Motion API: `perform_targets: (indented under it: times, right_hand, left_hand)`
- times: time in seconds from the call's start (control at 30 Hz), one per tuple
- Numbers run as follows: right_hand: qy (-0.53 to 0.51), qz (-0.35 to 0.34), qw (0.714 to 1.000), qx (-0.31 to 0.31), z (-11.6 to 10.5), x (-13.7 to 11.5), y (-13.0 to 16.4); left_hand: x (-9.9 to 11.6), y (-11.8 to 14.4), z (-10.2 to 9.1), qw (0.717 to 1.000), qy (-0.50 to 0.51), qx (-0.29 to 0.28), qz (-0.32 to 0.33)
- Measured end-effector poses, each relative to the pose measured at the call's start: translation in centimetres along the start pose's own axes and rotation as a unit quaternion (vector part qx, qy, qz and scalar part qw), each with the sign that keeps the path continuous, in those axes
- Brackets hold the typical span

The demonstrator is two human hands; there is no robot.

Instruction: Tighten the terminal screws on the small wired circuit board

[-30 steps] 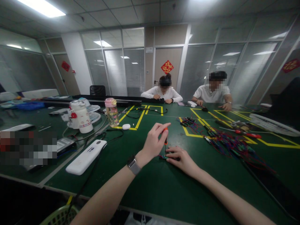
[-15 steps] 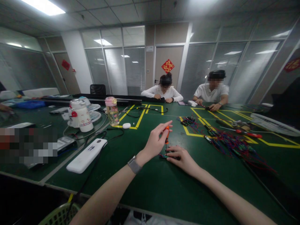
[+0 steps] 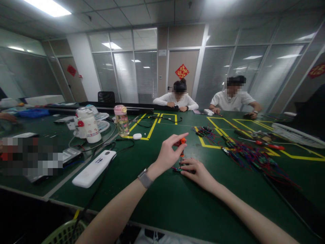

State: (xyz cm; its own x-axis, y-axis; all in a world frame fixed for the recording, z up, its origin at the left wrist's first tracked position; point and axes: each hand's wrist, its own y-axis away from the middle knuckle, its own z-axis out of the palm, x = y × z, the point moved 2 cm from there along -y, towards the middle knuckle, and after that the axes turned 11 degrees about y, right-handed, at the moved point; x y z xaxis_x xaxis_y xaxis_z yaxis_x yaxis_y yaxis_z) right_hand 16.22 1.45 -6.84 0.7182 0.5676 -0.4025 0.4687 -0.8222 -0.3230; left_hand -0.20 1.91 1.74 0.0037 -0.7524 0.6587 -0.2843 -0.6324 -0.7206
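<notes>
My left hand [image 3: 168, 151] is closed around the handle of an orange screwdriver [image 3: 182, 153], thumb and fingers on its sides and the index finger stretched over the top. The screwdriver stands nearly upright, its thin shaft reaching down to a small green circuit board [image 3: 177, 170] with wires, on the green table. Whether the tip sits in a screw is too small to tell. My right hand [image 3: 199, 172] rests low on the table, its fingertips gripping the board's right edge beside the shaft.
To the right lies a heap of wired boards [image 3: 254, 154], with a red-handled screwdriver [image 3: 270, 145] behind it. A white power bank [image 3: 94, 169], a white bottle [image 3: 88, 127] and a pink-lidded bottle [image 3: 122, 120] stand or lie left. Two people [image 3: 179, 98] sit across the table.
My left thumb and fingers have shifted around the screwdriver handle, exposing more of it. My right hand has stayed put. The far-right person's hand has moved rightward.
</notes>
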Motion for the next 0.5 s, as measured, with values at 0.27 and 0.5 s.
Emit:
perform_targets:
  times: [0.27, 0.5]
  right_hand:
    - [0.001, 0.0, 1.0, 0.001, -0.07, -0.12, 0.0]
    - [0.005, -0.002, 1.0, 0.0, -0.12, -0.25, -0.05]
  left_hand:
    - [0.66, 0.26, 0.05, 0.996, -0.074, -0.03, 0.051]
    - [0.27, 0.6, 0.01, 0.984, -0.163, 0.031, 0.066]
